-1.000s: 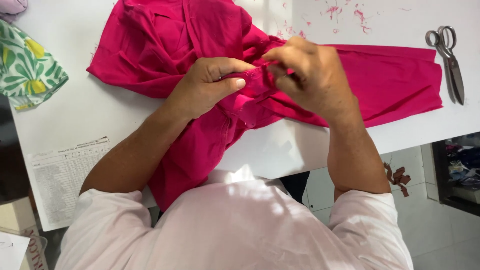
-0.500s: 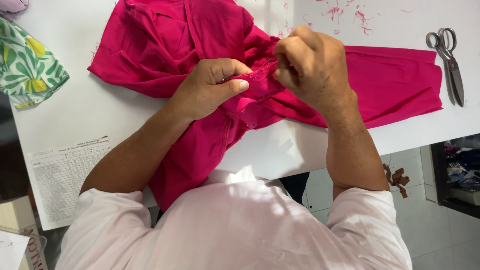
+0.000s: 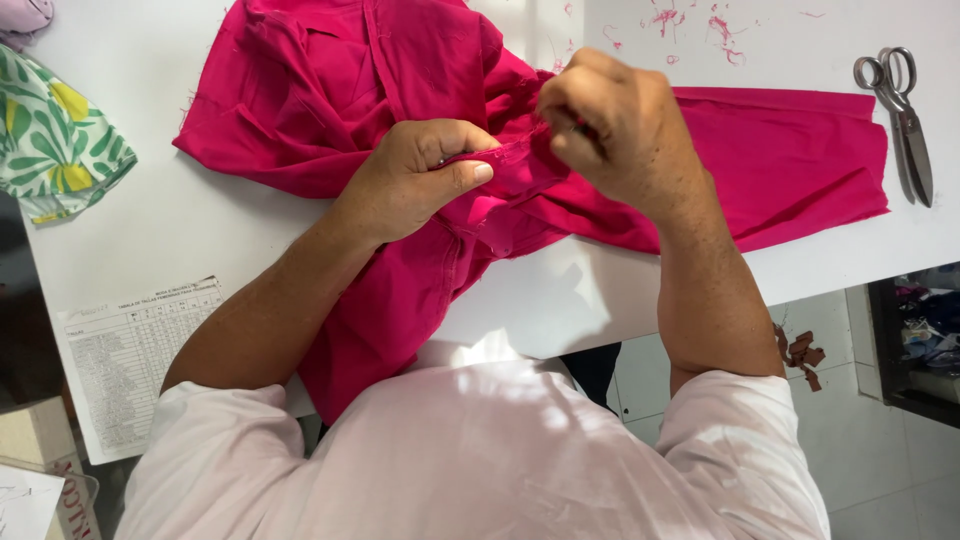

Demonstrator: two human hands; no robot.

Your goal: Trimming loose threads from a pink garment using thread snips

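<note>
A crumpled bright pink cloth garment [image 3: 420,90] lies spread over the middle of the white worktable [image 3: 200,240], one part hanging over the near edge toward the person. The left hand [image 3: 415,180] pinches a fold of the pink cloth between thumb and fingers. The right hand [image 3: 615,130], just to its right, is clenched on the same bunched fold. At the left edge of the table lies a green and yellow leaf-print fabric piece [image 3: 50,140]. Steel scissors [image 3: 900,110] rest shut at the far right, well apart from the hands. A printed paper chart [image 3: 130,350] lies at the near left corner. Bare table shows between the cloth and the chart. No container shows on the table.
</note>
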